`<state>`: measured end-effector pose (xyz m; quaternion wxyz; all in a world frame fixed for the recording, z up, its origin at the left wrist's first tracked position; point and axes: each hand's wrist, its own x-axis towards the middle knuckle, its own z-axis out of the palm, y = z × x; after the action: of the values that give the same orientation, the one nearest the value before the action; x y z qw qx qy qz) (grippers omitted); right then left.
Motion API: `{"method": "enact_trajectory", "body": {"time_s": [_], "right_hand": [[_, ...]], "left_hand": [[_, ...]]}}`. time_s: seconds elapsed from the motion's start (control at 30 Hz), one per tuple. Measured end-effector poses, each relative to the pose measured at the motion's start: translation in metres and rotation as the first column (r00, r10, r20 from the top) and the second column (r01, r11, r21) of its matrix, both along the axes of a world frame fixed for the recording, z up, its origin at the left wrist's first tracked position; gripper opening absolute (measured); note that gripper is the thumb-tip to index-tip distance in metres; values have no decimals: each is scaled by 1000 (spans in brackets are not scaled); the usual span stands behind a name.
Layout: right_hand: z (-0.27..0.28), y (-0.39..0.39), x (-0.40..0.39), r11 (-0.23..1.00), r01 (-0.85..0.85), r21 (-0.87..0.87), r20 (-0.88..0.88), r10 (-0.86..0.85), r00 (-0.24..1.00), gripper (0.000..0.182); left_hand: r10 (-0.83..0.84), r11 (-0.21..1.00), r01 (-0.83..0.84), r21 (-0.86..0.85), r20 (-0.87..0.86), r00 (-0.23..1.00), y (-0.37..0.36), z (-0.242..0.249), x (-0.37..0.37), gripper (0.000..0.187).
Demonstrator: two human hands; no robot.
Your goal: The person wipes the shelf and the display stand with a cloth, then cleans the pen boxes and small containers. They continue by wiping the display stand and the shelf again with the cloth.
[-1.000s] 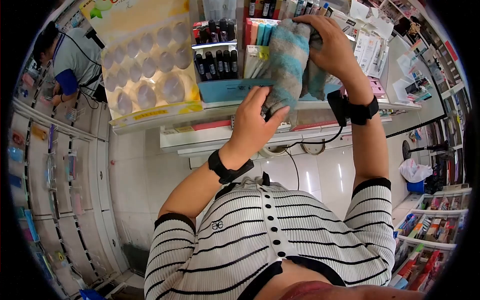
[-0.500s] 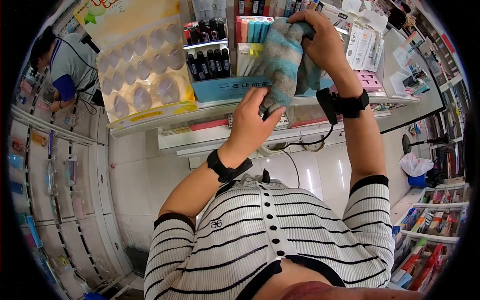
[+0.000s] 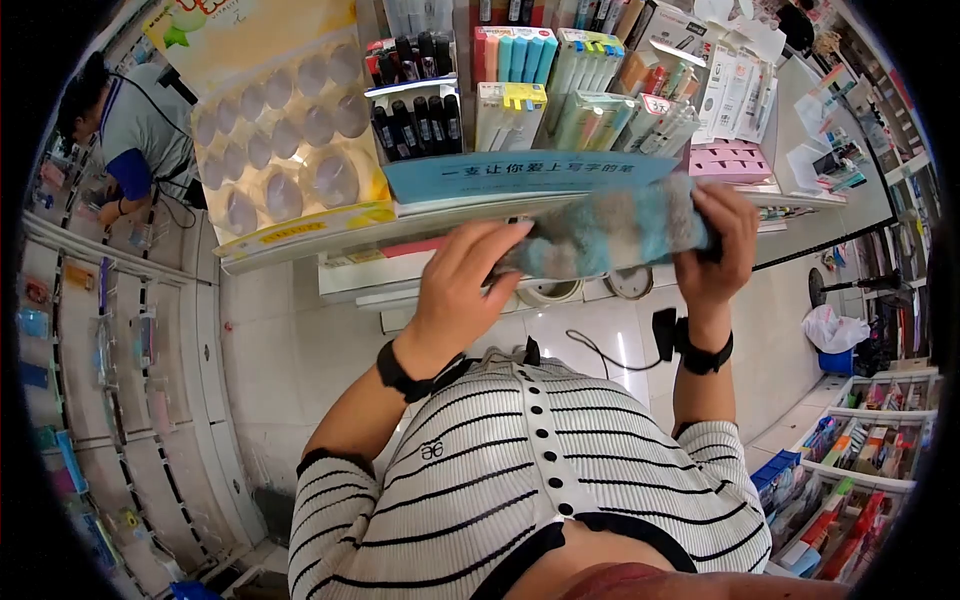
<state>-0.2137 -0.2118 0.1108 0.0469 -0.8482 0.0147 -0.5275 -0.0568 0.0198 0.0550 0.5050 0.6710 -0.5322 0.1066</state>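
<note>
A striped cloth, fuzzy in blue and grey, is stretched sideways between my two hands in front of the shelf edge. My left hand grips its left end between thumb and fingers. At the other end, my right hand is wrapped round the folded cloth, thumb below and fingers above. Just behind the cloth runs a blue display strip with Chinese lettering. Part of that strip is hidden by the cloth.
Boxes of pens and markers fill the shelf behind. A yellow display tray with clear domes stands at left, a pink box at right. A person bends at the far left. A cable hangs near my right wrist.
Both hands have come down and nearer to me, and my right hand has moved right. The cloth has turned from upright to sideways, uncovering the pen boxes.
</note>
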Motion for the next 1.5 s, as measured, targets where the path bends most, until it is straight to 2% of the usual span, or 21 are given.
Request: {"method": "enact_trajectory", "body": {"time_s": [0.03, 0.1, 0.13, 0.2, 0.23, 0.3, 0.37, 0.5, 0.57, 0.6, 0.67, 0.73, 0.8, 0.87, 0.93, 1.03, 1.5], "right_hand": [[-10, 0, -4, 1000, -1, 8, -5, 1, 1000, 46], [-34, 1, -8, 989, -24, 143, -185, 50, 982, 51], [-46, 3, -6, 988, -12, 152, -255, 51, 966, 58], [-62, 11, 1, 976, 30, 215, -381, 55, 923, 68], [-70, 12, 6, 980, 5, 199, -393, 75, 916, 75], [-77, 17, 16, 982, 22, 187, -392, 54, 918, 75], [-84, 21, 26, 987, 49, 154, -373, 12, 928, 74], [-92, 33, 50, 993, 109, 53, -302, -88, 949, 73], [-99, 38, 65, 970, 237, -59, -198, -244, 949, 63], [-105, 37, 68, 972, 227, -57, -199, -234, 952, 63], [-122, 32, 72, 951, 189, -244, -166, -234, 958, 54], [-127, 28, 72, 950, 165, -264, -209, -224, 952, 49], [-129, 22, 71, 963, 132, -236, -348, -211, 914, 48], [-126, 24, 71, 979, 92, -184, -341, -151, 928, 47], [-128, 24, 71, 990, 73, -117, -353, -110, 929, 48], [-127, 26, 72, 995, 79, -64, -365, -97, 926, 49], [-135, 23, 91, 983, 33, 183, -294, 22, 956, 51]], "left_hand": [[9, 1000, -10, 13, 57, 998, 10, -3, 2, 61], [26, 999, -30, 41, 115, 993, 25, -11, 9, 61], [39, 997, -50, 57, 178, 983, 32, -17, 10, 61], [74, 995, -85, 60, 171, 982, 38, -30, 13, 58], [104, 984, -133, 123, 213, 971, 41, -32, 15, 55], [133, 965, -184, 185, 256, 958, 46, -36, 20, 52], [250, 935, -321, 154, 359, 900, 47, -38, 27, 50], [392, 878, -464, 114, 382, 837, 40, -33, 40, 53], [476, 769, -614, 177, 482, 736, 29, -36, 50, 56], [482, 763, -621, 179, 483, 731, 24, -41, 53, 56], [517, 716, -679, 161, 531, 671, 16, -57, 55, 61], [496, 733, -659, 170, 530, 688, 14, -61, 55, 59], [421, 783, -573, 242, 471, 775, 15, -62, 54, 58], [402, 786, -557, 271, 461, 791, 13, -64, 55, 55], [402, 834, -512, 206, 409, 819, 12, -71, 58, 51], [378, 849, -491, 193, 426, 822, 17, -76, 61, 47], [435, 836, -528, 147, 407, 803, 2, -79, 62, 38]]}}
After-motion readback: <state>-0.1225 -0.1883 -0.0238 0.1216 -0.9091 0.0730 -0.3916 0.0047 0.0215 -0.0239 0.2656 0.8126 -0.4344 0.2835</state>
